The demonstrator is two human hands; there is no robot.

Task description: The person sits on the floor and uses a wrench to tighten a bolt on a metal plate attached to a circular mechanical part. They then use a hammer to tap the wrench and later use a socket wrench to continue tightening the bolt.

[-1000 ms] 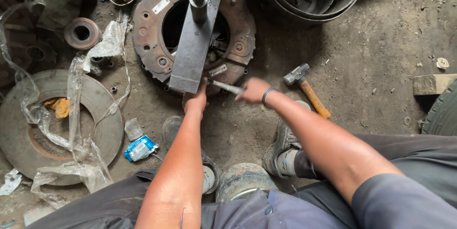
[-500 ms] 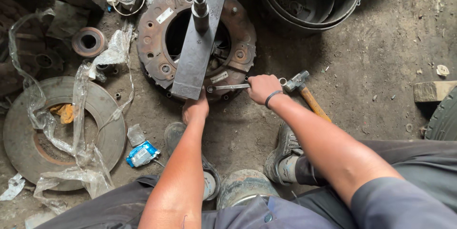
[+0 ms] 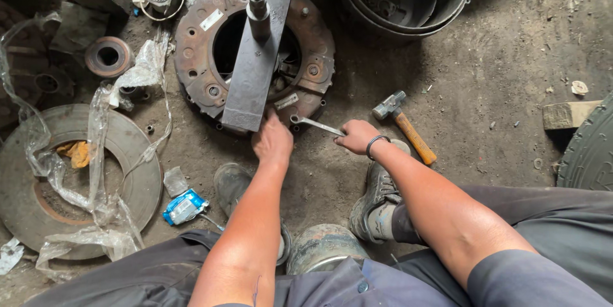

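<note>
Now the right hand has drawn back toward the near side and sits farther right than half a second ago, still fisted round the handle of the wrench, whose ring end stays on a bolt at the near rim of the rusty clutch cover; judging by that, the handle has swung through part of a turn and the bolt is being worked. Meanwhile the left hand has come up from the floor to the near end of the flat steel bar lying across the cover, fingers curled and pressing against it (steadying, it seems). Of labels: a small pale rectangular sticker sits on the cover's far left face, and a crumpled blue and white packet lies on the floor near left, beside the boot
</note>
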